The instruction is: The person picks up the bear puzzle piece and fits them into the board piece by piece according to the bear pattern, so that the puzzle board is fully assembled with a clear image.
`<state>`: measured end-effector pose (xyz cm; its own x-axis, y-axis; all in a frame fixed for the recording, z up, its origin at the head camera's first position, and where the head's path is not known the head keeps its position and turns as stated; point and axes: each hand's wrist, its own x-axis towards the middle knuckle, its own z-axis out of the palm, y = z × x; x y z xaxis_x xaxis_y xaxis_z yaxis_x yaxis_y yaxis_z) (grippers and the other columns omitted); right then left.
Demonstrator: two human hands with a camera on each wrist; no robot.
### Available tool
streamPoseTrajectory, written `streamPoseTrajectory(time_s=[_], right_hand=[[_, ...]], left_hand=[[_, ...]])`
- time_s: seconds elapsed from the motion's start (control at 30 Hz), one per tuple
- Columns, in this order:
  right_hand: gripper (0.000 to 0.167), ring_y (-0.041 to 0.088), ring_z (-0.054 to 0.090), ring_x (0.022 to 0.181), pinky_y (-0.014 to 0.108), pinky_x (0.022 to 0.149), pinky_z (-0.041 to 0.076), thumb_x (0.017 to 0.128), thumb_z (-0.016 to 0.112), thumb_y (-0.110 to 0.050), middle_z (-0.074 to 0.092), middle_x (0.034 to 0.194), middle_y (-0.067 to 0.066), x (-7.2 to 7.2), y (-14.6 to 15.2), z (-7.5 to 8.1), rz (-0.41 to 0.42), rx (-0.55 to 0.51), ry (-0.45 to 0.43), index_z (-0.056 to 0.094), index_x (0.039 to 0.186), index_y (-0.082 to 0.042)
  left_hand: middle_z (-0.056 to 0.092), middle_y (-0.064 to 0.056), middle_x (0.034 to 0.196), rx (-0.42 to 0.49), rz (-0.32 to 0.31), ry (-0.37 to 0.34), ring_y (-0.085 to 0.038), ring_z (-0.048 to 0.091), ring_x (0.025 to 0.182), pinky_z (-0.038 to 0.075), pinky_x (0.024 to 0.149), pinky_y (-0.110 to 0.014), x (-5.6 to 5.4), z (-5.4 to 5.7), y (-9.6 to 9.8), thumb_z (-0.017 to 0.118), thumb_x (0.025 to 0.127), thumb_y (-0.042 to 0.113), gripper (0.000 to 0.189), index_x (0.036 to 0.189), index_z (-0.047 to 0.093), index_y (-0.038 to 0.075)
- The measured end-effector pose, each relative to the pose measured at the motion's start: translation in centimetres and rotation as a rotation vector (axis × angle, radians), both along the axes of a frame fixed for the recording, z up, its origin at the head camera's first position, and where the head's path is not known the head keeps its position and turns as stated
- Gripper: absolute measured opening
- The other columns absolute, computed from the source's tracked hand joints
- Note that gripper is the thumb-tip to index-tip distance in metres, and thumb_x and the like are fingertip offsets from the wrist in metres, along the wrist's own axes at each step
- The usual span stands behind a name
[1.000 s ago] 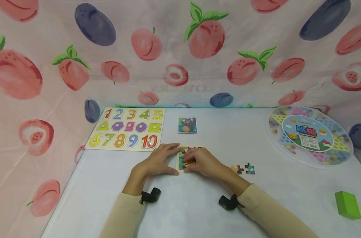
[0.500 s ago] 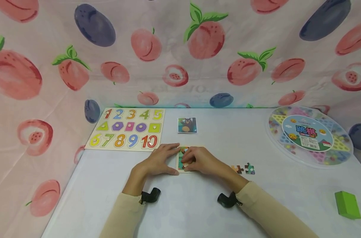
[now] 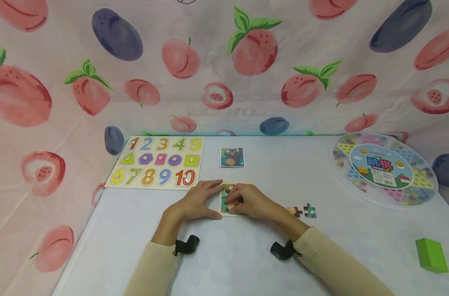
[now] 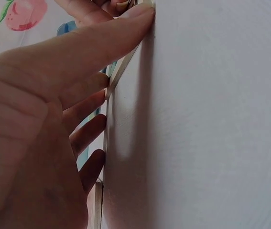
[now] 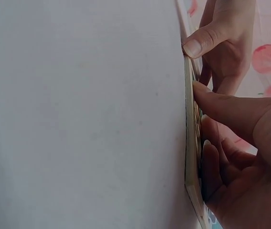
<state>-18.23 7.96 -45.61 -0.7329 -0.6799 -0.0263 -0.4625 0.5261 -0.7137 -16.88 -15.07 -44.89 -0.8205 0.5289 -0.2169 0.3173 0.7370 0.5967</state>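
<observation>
A small framed jigsaw puzzle [image 3: 224, 206] lies on the white table, partly covered by both hands. My left hand [image 3: 195, 202] rests spread at its left side, fingertips at the far corner and thumb at the near corner. Over the picture, my right hand [image 3: 252, 201] has curled fingers. In the right wrist view, its thumb [image 5: 223, 106] and fingertips [image 5: 209, 152] rest on the pieces inside the frame, pinching a puzzle piece that is mostly hidden. Two loose puzzle pieces [image 3: 310, 210] lie right of the puzzle, beside the right forearm. A bear picture card [image 3: 232, 157] lies behind it.
A number-and-shape board [image 3: 152, 162] lies at the back left. At the back right is a round, clear board-game case [image 3: 383, 166] with a printed label. A green block [image 3: 431, 255] sits at the front right. A fruit-print cloth [image 3: 246, 98] hangs behind the table.
My right hand has shifted slightly left over the puzzle. The left hand stays at the puzzle's left side. The head view has tilted up a little.
</observation>
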Motion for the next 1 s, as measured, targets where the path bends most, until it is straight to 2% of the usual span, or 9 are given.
streamPoseTrajectory(time_s=[0.23,0.43,0.67,0.8,1.0], right_hand=[[0.023,0.004,0.059,0.085,0.017,0.075,0.051,0.087,0.081,-0.019,0.07,0.111,-0.001,-0.1,0.5,-0.4,0.022,-0.024,-0.025,0.08,0.108,-0.011],[0.02,0.009,0.061,0.087,0.019,0.075,0.054,0.089,0.079,-0.02,0.073,0.109,-0.001,-0.3,1.5,-0.5,0.018,-0.136,-0.102,0.078,0.109,-0.015],[0.024,0.008,0.068,0.098,0.022,0.084,0.06,0.092,0.076,-0.018,0.074,0.115,0.005,-0.2,3.0,0.2,0.008,-0.248,-0.158,0.076,0.115,-0.011],[0.026,0.012,0.07,0.1,0.025,0.086,0.061,0.093,0.075,-0.019,0.075,0.117,0.006,0.0,4.6,1.1,-0.01,-0.254,-0.177,0.075,0.118,-0.012],[0.03,0.018,0.071,0.102,0.029,0.089,0.061,0.09,0.078,-0.021,0.074,0.118,0.007,0.4,8.4,2.0,-0.058,-0.169,-0.11,0.074,0.118,-0.012]], left_hand=[[0.03,0.001,0.17,-0.009,-0.011,0.004,-0.029,0.027,0.156,0.026,0.126,-0.06,0.0,0.0,0.0,0.084,0.082,0.037,0.088,0.156,0.043,0.016],[0.028,0.003,0.17,-0.013,-0.011,0.001,-0.027,0.025,0.157,0.025,0.127,-0.058,0.0,-0.1,-0.1,0.084,0.082,0.037,0.088,0.157,0.041,0.018],[0.029,0.004,0.17,-0.009,0.003,-0.001,-0.027,0.025,0.157,0.026,0.127,-0.057,0.1,-0.2,0.0,0.085,0.081,0.037,0.089,0.156,0.042,0.018],[0.028,0.004,0.17,-0.014,0.003,-0.003,-0.027,0.025,0.157,0.026,0.127,-0.057,0.1,-0.2,0.0,0.084,0.081,0.038,0.089,0.157,0.041,0.019],[0.028,0.003,0.171,-0.023,-0.009,0.01,-0.028,0.026,0.157,0.025,0.127,-0.057,0.1,-0.2,0.0,0.084,0.081,0.038,0.09,0.157,0.041,0.018]])
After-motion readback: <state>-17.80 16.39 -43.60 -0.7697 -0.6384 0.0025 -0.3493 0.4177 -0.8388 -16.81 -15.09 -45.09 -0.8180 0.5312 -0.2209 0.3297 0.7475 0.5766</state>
